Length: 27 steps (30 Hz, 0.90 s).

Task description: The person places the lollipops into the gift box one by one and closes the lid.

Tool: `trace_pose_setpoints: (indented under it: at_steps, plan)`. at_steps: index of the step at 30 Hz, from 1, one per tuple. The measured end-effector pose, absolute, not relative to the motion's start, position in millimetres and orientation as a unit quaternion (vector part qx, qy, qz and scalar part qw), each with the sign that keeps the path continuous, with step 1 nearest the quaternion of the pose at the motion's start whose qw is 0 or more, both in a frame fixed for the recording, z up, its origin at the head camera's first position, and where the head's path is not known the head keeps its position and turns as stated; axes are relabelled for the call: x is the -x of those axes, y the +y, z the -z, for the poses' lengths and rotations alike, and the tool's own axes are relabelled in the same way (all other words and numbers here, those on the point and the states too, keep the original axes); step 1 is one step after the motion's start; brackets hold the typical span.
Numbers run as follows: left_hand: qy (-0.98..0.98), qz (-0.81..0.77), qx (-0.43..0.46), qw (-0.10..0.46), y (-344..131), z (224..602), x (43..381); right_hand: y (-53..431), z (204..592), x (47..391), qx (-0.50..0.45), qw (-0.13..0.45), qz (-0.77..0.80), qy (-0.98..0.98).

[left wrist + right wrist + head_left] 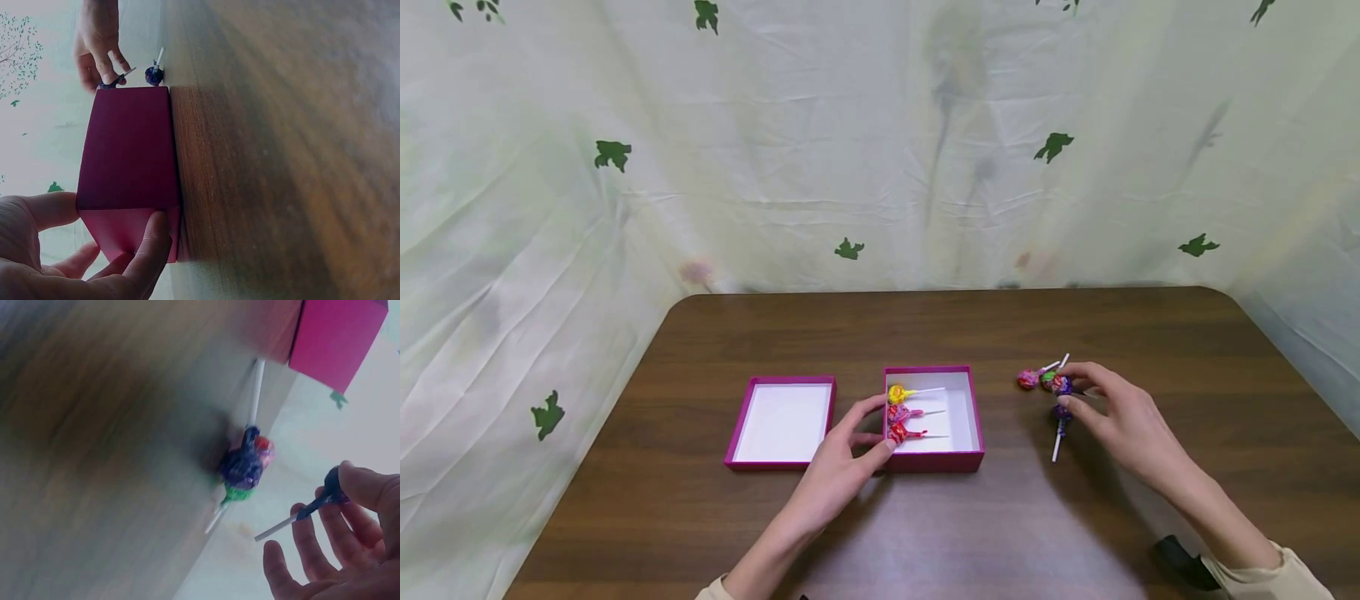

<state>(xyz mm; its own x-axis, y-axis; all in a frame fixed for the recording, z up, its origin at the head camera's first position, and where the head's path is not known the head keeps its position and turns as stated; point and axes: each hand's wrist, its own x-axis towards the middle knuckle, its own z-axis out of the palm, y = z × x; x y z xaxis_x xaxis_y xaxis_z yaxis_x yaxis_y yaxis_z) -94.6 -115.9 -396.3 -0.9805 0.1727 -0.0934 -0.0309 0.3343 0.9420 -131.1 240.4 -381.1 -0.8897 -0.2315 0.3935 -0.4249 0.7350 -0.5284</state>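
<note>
My left hand (842, 462) holds the left end of a magenta box (932, 463), its thumb at the near corner and other fingers against the side. Inside lie a yellow lollipop (898, 395), a pink lollipop (898, 413) and a red lollipop (898, 432), sticks pointing right. To the right of the box, my right hand (1123, 417) pinches a dark blue lollipop (332, 482) between thumb and fingers, above the table. Below it lies a purple lollipop (242, 470), with a green lollipop (236, 493) and a pink-and-red lollipop (265, 450) close behind.
A magenta-rimmed lid (782, 421), white inside, lies to the left of the box. The brown wooden table (985, 533) ends at a pale curtain (887, 167) with green leaf patterns. A black strap (1183, 562) is by the right sleeve.
</note>
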Motion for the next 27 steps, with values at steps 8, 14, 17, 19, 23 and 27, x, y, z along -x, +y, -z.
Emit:
trace_pose_setpoints:
  at_steps: [8,14,17,19,23,27]
  plan:
    - [0.812,-0.575,-0.037,0.094,-116,397,94,227,385,128,-0.21,0.137,-0.35,-0.902]
    - [0.813,-0.574,-0.035,0.095,-115,396,95,216,383,126,-0.227,0.105,-0.399,-0.882]
    - [0.812,-0.574,-0.033,0.097,-115,396,96,210,381,126,-0.226,0.084,-0.435,-0.868]
    - [0.812,-0.574,-0.032,0.098,-115,396,96,206,380,125,-0.218,0.069,-0.454,-0.861]
    - [0.812,-0.574,-0.033,0.098,-116,396,96,198,378,124,-0.208,0.055,-0.471,-0.855]
    - [0.813,-0.573,-0.036,0.095,-116,395,95,189,377,121,-0.218,0.067,-0.485,-0.845]
